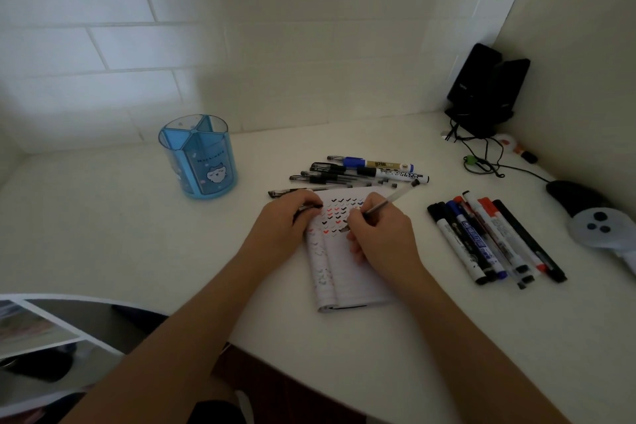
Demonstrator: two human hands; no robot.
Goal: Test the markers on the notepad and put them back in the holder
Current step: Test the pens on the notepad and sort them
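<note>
1. The right hand (375,234) is gripping a slim clear pen (387,204), thumb and fingers curled tightly round the lower barrel, with the tip pressing on the page just left of the knuckles.
2. The pen's long axis is running from that tip, low and left, up to its dark tail end at the upper right, so it is leaning away from the holder.
3. The notepad (347,275) is lying open beneath both hands at frame centre, its upper rows filling with black and red ticks.
4. The left hand (287,222) is resting on the pad's upper left corner, fingers curled round a small dark piece (312,207), probably the cap.
5. The holder (199,162), blue and divided into sections, is standing upright to the upper left, well apart from the pad and holding nothing visible.
6. Judging from this, the left hand is sitting nearer the holder; the right would be crossing over it, swinging the pen upright on the way.
7. Two loose groups are lying on the desk: pens (361,172) just above the pad, thicker markers (492,237) at right.
</note>
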